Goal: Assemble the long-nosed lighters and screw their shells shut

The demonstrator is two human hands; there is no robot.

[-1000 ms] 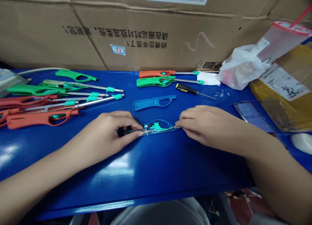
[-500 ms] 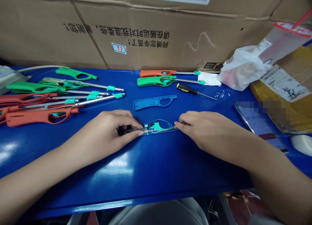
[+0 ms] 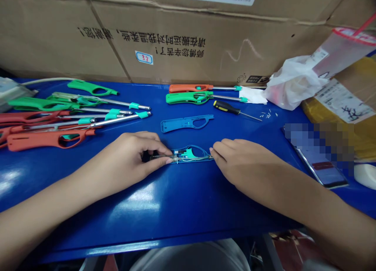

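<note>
An opened blue lighter half (image 3: 190, 153) with a teal trigger and thin wires lies on the blue table (image 3: 176, 208) between my hands. My left hand (image 3: 135, 157) pinches its left end, thumb and forefinger closed on the inner parts. My right hand (image 3: 243, 161) has its fingertips closed on the right end. A separate blue lighter shell (image 3: 185, 123) rests just behind it.
A pile of green and orange long lighters (image 3: 58, 118) lies at the left. An orange and a green lighter (image 3: 190, 94), a black-yellow screwdriver (image 3: 232, 109) and small screws (image 3: 268, 115) sit behind. A white plastic bag (image 3: 290, 83), a phone (image 3: 320, 161) and cardboard boxes (image 3: 176, 36) border the table.
My right hand has slid slightly left and lower along the lighter's right end. My left hand holds still.
</note>
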